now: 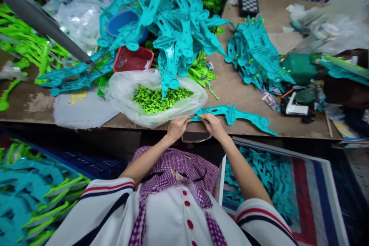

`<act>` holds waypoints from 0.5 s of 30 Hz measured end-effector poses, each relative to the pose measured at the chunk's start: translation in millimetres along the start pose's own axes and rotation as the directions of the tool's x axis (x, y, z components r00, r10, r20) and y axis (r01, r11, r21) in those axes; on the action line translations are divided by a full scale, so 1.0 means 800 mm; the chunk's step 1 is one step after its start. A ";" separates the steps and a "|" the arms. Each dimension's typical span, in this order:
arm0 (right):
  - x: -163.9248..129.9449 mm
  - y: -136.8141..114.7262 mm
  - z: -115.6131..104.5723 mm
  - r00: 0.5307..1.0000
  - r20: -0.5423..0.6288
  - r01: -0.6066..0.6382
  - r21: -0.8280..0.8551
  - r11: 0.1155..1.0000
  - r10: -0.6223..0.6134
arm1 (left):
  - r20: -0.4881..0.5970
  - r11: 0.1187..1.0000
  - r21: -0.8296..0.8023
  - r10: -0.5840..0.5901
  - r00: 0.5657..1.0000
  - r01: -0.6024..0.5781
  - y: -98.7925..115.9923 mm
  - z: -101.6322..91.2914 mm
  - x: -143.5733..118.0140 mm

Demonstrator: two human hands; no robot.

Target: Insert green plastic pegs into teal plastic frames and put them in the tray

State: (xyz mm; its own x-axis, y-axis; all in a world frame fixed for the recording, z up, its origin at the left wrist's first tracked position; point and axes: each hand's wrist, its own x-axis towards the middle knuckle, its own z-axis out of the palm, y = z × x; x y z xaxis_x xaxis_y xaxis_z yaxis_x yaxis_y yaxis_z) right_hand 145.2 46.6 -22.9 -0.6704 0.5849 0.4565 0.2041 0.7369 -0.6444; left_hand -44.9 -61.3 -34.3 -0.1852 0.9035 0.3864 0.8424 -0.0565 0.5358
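A long teal plastic part (230, 114) lies along the front edge of the table, its narrow end between my hands. My left hand (177, 128) pinches that left end in its fingertips. My right hand (213, 125) is closed at the same end, with a speck of yellow-green at its fingertips, seemingly a small plastic piece pressed against the part. Just beyond my hands is an open clear plastic bag (118, 100), full of small green and dark pieces (161, 100).
Teal parts (181, 27) are heaped behind the bag, near a red basket (134, 59). Another teal stack (253, 54) stands at right. A grey tool (46, 23) hangs at upper left. Crates of parts flank me below, including a white-rimmed crate (328, 184).
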 end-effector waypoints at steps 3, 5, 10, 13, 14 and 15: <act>0.005 0.001 -0.008 0.999 0.024 -0.037 0.029 0.999 0.036 | -0.017 1.000 -0.005 0.004 1.000 -0.004 0.000 0.001 -0.001; 0.012 0.000 -0.012 0.997 0.063 -0.037 0.011 0.999 0.037 | -0.018 1.000 0.004 0.000 1.000 0.000 0.000 0.002 -0.001; 0.021 -0.003 -0.012 0.978 0.209 0.017 -0.098 0.995 0.004 | -0.012 0.999 0.028 0.032 0.999 -0.032 0.000 0.002 -0.001; 0.010 -0.003 -0.009 0.988 0.153 0.033 -0.108 0.994 -0.016 | -0.015 0.999 0.025 0.044 0.999 -0.043 -0.001 0.002 -0.002; 0.006 -0.003 -0.007 0.993 0.118 0.039 -0.101 0.994 -0.027 | -0.014 0.999 0.021 0.040 0.999 -0.039 -0.001 0.003 -0.003; 0.002 -0.002 -0.006 0.996 0.085 0.043 -0.093 0.995 -0.036 | -0.013 0.999 0.017 0.034 0.999 -0.034 -0.001 0.003 -0.003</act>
State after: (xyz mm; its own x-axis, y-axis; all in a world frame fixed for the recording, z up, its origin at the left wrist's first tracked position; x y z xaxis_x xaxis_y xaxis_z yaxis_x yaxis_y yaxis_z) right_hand 147.1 47.7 -18.0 -0.7352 0.5275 0.4256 0.2400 0.7899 -0.5644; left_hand -44.2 -62.2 -37.6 -0.1630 0.8955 0.4141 0.8566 -0.0797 0.5097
